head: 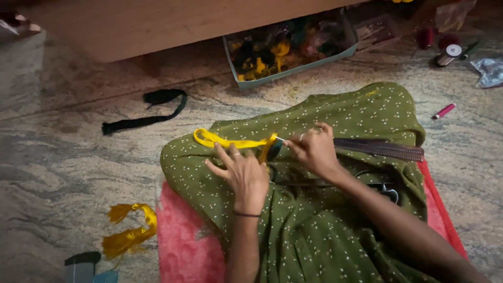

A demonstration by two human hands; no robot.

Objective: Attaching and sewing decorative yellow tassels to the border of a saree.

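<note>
Left hand (pixel 242 170): sitting in the middle of the frame on the green dotted fabric (pixel 335 209), fingers spread out and pressing down on the tail of a yellow ribbon (pixel 230 141).
Right hand (pixel 313 149): just right of the left one, fingertips pinched together on the other end of that ribbon, right where it's meeting something small and dark that I can't make out.
Yellow ribbon: lying flat on the fabric, looping out to the left of both hands, stretched between them.
Dark comb-like strip (pixel 380 149): poking out to the right from behind the right hand.
Pink mat (pixel 181 246): peeking out under the fabric, lower left.
Yellow tassels (pixel 128 233): lying on the floor (pixel 63 157), lower left.
Black cord (pixel 144 112): curling on the floor, upper left.
Green tray (pixel 291 47): sitting at top centre, full of coloured bits.
</note>
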